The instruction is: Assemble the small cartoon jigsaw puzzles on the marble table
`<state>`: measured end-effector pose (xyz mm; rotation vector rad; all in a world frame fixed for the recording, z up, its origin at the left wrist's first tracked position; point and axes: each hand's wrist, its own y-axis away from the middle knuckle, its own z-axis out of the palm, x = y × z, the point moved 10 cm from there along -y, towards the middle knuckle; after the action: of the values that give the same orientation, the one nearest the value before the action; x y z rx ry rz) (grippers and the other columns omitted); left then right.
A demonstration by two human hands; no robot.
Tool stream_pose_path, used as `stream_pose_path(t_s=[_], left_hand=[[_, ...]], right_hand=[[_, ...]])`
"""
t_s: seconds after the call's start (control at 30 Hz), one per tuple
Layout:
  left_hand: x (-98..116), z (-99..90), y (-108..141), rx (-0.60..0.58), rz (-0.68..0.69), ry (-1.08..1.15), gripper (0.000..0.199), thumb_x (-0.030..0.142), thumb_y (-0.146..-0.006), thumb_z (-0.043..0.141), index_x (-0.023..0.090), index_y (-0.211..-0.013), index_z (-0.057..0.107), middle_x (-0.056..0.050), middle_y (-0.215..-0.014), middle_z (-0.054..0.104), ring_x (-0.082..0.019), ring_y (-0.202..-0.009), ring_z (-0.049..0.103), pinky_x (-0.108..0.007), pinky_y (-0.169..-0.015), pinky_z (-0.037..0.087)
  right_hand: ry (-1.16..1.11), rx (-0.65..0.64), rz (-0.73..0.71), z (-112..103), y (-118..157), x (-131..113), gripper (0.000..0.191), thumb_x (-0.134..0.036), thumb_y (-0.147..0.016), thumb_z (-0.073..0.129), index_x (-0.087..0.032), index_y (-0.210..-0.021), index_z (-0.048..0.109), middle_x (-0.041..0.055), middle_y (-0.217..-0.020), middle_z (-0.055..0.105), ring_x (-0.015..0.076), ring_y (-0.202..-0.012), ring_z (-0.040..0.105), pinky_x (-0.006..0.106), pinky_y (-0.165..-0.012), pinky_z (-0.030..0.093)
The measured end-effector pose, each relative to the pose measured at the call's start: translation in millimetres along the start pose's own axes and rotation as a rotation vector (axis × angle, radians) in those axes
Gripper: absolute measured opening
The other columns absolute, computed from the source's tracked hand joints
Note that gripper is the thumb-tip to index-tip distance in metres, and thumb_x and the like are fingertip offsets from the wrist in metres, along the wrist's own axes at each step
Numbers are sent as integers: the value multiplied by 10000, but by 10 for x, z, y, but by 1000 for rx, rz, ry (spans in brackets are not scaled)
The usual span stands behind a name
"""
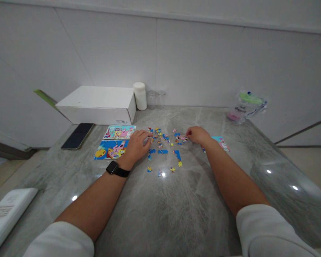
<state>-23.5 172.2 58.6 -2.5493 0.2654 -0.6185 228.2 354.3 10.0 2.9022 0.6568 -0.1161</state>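
Loose jigsaw puzzle pieces (164, 137) lie in a scattered pile between my hands. At the pile's left edge is my left hand (137, 144), thumb and fingers apart, with no piece visible between them. The fingertips of my right hand (198, 135) are pinched on a small puzzle piece (186, 137) at the right edge. Nearer to me, a joined blue strip (177, 155) and several single pieces, among them a yellow one (172, 169), are spread out. Two cartoon picture sheets (120, 132) lie left of the pile, the lower one partly under my left hand and wrist.
Another picture card (221, 143) lies partly behind my right wrist. A dark phone (78, 136), a white box (101, 103), a white bottle (140, 97) and two glasses (161, 100) stand or lie further back. A plastic bag (246, 107) rests at the back right, a white object (9, 214) at the front left.
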Motion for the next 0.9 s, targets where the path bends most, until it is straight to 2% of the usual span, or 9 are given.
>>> stream_pose_path(t_s=[0.13, 0.23, 0.53, 0.73, 0.9], left_hand=[[12, -9, 1, 3, 1, 8, 203, 225, -1009, 559, 211, -1129, 723, -86, -1149, 738, -260, -1116, 650, -459, -1036, 505], [8, -3, 5, 1, 4, 10, 206, 219, -1009, 563, 202, -1135, 725, -88, -1141, 742, -262, -1110, 651, -458, -1024, 506], [-22, 28, 17, 15, 31, 19, 187, 222, -1008, 580, 211, -1134, 718, -83, -1137, 750, -272, -1110, 658, -465, -1015, 506], [4, 36, 12, 13, 47, 16, 185, 220, -1011, 579, 209, -1135, 717, -86, -1138, 744, -274, -1110, 657, -466, -1014, 508], [42, 45, 6, 6, 65, 14, 195, 213, -1015, 564, 198, -1135, 717, -95, -1133, 745, -275, -1088, 662, -461, -989, 519]], right_hand=[[-24, 12, -24, -19, 0, -9, 223, -182, -860, 723, -232, -1040, 844, 90, -1076, 826, 211, -949, 733, 264, -783, 487], [-12, -29, 0, 15, -4, 30, 196, -188, -834, 761, -229, -1003, 851, 95, -1056, 830, 215, -923, 739, 263, -774, 490], [125, -143, 80, 2, 69, 168, 228, -186, -845, 729, -225, -1029, 858, 98, -1117, 826, 229, -1008, 744, 263, -798, 489], [19, -34, -35, -36, 17, -23, 224, -281, -908, 725, -219, -1099, 825, 73, -1118, 820, 196, -984, 729, 252, -783, 472], [-40, 16, -51, 41, -46, -100, 196, -326, -948, 710, -210, -1068, 813, 66, -1092, 814, 182, -964, 710, 255, -771, 450]])
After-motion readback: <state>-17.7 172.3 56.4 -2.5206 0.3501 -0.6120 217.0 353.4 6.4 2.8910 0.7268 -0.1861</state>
